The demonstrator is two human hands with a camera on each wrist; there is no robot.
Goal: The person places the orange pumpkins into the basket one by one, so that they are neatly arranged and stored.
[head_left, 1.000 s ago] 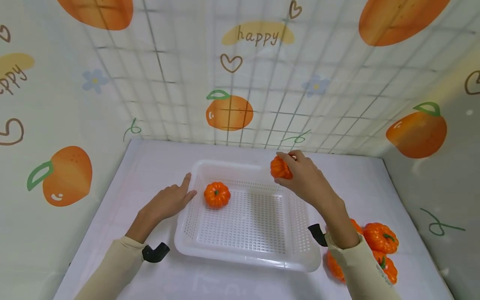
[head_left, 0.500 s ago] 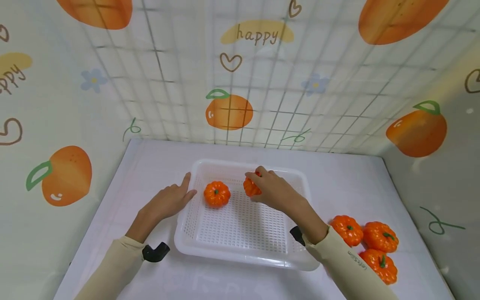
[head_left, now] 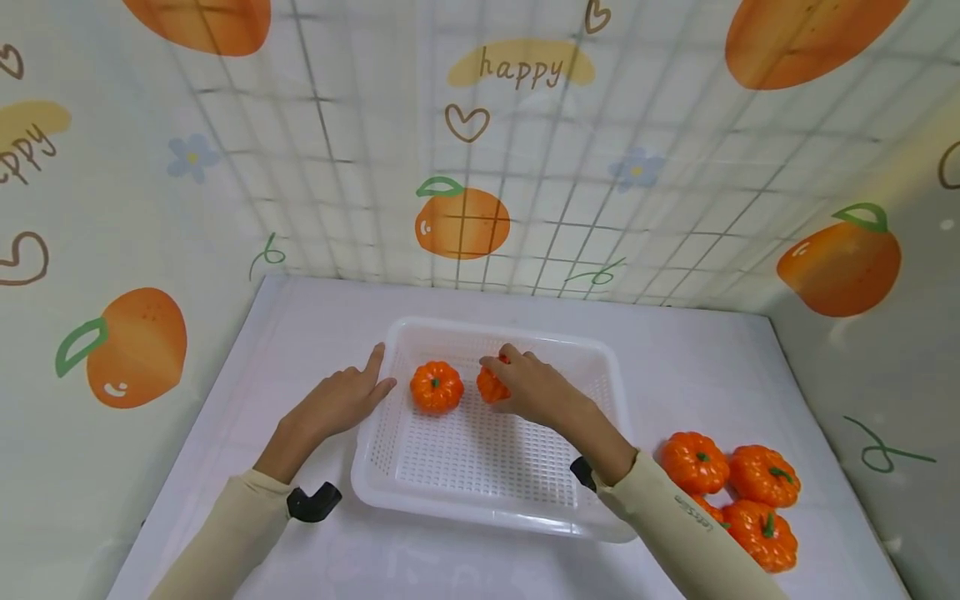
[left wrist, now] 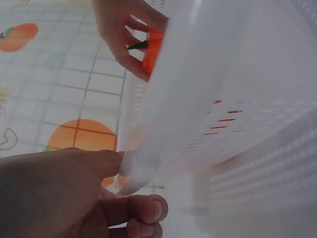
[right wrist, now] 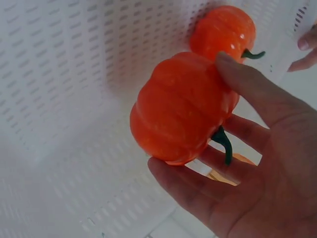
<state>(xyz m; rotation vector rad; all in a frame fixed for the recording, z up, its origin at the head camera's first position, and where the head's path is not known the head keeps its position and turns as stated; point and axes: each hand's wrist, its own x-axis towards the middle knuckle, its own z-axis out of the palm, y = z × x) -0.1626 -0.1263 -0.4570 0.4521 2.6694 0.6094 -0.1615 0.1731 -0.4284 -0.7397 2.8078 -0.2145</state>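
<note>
My right hand grips a small orange pumpkin with a green stem, thumb on one side and fingers on the other. It is inside the white plastic basket, close over the perforated floor. A second pumpkin sits in the basket's left part, just left of the held one. At the basket's left rim, my left hand holds the edge with thumb and index finger. In the left wrist view the thumb lies against the rim and other fingers curl below it.
Several more orange pumpkins are grouped on the white table to the right of the basket, one partly hidden by the right sleeve. A fruit-patterned sheet hangs behind the table.
My right hand has carried its pumpkin left and down from over the basket's back right corner to beside the other pumpkin. The left hand has stayed at the rim.
</note>
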